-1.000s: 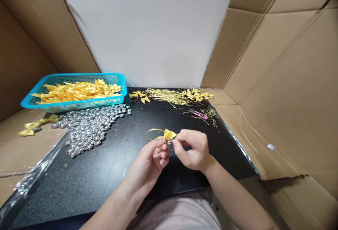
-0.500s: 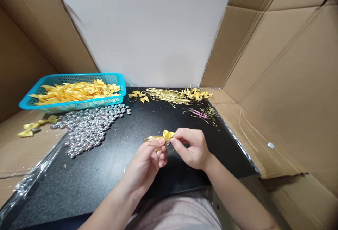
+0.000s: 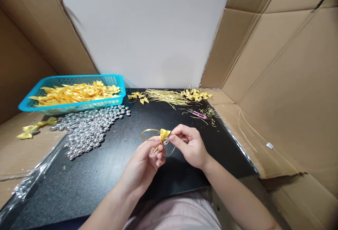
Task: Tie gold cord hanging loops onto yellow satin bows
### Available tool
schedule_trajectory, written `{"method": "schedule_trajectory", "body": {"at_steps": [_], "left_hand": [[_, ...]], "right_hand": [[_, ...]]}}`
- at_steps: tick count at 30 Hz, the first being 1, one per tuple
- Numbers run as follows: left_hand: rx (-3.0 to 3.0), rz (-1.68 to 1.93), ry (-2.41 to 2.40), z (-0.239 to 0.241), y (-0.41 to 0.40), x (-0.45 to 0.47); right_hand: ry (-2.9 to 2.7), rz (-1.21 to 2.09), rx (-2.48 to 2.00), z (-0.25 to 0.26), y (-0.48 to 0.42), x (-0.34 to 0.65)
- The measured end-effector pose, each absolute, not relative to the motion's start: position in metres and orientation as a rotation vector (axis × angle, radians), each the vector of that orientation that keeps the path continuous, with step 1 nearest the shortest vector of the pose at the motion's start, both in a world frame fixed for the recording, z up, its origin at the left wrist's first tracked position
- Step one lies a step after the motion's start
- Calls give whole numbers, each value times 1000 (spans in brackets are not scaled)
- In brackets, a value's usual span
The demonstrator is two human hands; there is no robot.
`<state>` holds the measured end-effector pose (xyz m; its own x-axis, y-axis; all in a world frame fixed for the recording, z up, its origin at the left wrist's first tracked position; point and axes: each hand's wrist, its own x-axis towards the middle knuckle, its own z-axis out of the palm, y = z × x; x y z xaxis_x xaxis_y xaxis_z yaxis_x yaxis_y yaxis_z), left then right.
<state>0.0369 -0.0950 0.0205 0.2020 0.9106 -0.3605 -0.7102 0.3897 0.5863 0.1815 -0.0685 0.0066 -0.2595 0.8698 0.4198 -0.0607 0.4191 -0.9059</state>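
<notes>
A small yellow satin ribbon bow [image 3: 165, 134] is pinched between the thumb and fingers of my left hand [image 3: 148, 156], held above the black table. At the bow's middle sits a shiny silver bead [image 3: 166, 141]. Thin gold cord [image 3: 150, 130] arcs out from the bow to the left, and a finer strand curves below the bead on the right. My right hand [image 3: 190, 146] is closed, its thumb and index finger pinching the cord at the bow's right side; the fingertips partly hide it.
A blue basket [image 3: 123, 88] holds many yellow bows. Silver beads [image 3: 87, 128] are spread before it. Cut gold cords [image 3: 167, 96], finished bows [image 3: 195, 93], pink thread snips [image 3: 197, 114] and cord scraps [image 3: 209, 112] lie behind my hands. Cardboard walls [image 3: 285, 75] stand at the sides.
Both hands have shifted slightly left with the bow. The bow has turned, so the silver bead and the cord loop show more fully. The right fingertips have moved slightly away from the bead.
</notes>
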Motion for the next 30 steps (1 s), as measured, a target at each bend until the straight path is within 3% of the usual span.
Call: {"method": "schedule_trajectory", "body": {"at_steps": [23,30], "left_hand": [[505,1141,767,22,-100,37],[937,1205,1035,13,-82,18]], "right_hand": [[-1456,1209,-631,3,-63,187],[-1216,1332,-647,14,-54,203]]}}
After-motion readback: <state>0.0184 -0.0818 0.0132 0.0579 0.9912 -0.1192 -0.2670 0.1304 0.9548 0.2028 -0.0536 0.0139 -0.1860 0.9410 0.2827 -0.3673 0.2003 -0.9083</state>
